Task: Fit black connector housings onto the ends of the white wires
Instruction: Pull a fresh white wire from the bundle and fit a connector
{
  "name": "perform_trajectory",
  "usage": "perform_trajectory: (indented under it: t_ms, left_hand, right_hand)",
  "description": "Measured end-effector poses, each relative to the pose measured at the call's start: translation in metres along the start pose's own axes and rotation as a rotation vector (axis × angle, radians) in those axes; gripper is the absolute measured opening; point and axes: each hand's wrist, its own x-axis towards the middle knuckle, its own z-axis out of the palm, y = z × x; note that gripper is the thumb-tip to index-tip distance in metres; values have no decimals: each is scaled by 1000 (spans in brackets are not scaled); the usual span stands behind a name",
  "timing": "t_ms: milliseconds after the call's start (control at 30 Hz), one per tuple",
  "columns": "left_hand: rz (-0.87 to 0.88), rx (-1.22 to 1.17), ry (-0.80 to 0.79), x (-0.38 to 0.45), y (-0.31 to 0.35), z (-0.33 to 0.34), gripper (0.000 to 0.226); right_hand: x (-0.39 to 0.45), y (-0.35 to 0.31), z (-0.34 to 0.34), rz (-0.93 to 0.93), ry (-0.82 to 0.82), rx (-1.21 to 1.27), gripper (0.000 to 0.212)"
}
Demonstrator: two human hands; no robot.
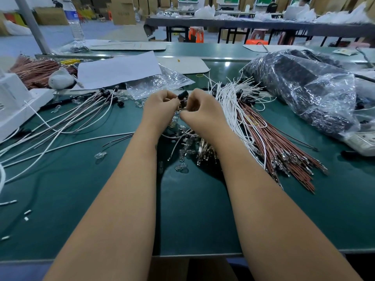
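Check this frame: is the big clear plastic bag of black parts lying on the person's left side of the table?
No, the plastic bag of black parts lies on the person's right, beyond the bundle of white wires.

Two hands meet over the green table (81, 199) at one black connector housing (183, 93), with one sheet of white paper (118, 68), one water bottle (76, 23), one big plastic bag of black parts (304, 86), and white and brown wires (263, 130) too many to count.
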Motion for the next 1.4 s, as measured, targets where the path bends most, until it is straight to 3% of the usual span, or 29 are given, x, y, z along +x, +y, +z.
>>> perform_trajectory:
  t_ms: [200,400,700,1400]
  left_hand:
    - [45,-55,-25,-1,4,1,16]
    - [50,-79,-50,-4,6,2,20]
    - [93,-67,-52,-6,8,2,15]
    - [208,-37,-21,-7,7,-2,5]
  right_hand:
    - [4,5,-8,100,129,329,20]
    - [6,7,-12,176,231,534,9]
    - [8,3,-18,300,163,860,16]
    - [8,4,-16,268,187,523,16]
